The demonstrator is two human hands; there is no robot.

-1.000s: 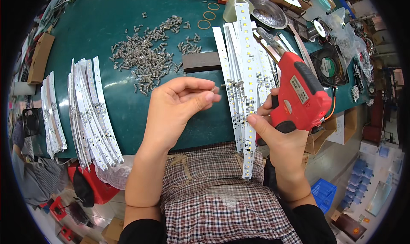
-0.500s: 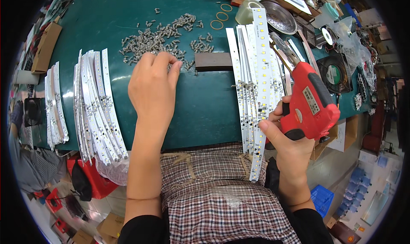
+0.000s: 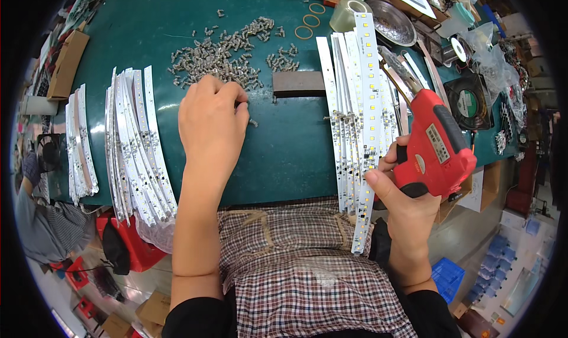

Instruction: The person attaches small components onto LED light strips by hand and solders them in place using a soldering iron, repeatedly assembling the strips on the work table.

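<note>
Left hand [image 3: 212, 116]: we find it palm down with the fingers bent, at the near edge of the pile of small metal parts [image 3: 222, 57]. The fingertips are hidden under the knuckles, so we cannot tell whether they are apart, pinched together or holding a part. Clock directions are as seen in the head view, with 12 at the top.

Governing relation: from the left hand, we locate the pile at 12 o'clock, immediately beyond the knuckles. Its long axis runs roughly from 8 to 2 o'clock. The left hand is clearly the nearer of the two; the right hand [image 3: 402, 184] is well apart from the pile, which lies toward its 10 o'clock. We also note one loose metal part [image 3: 253, 123] just beside the left hand, at its 3 o'clock.

Right hand: we see it wrapped around a red gun-shaped tool [image 3: 435, 148], whose tip end points to 11 o'clock. The thumb touches the right edge of a white LED strip [image 3: 371, 119]; we cannot see whether a finger supports it from beneath. The strip's long axis runs nearly 12 to 6, over a bundle of similar strips [image 3: 323, 54], and we locate it at 3 o'clock from the left hand. Between them, at 2 o'clock from that hand, lies a dark rectangular block [image 3: 299, 83]
</note>
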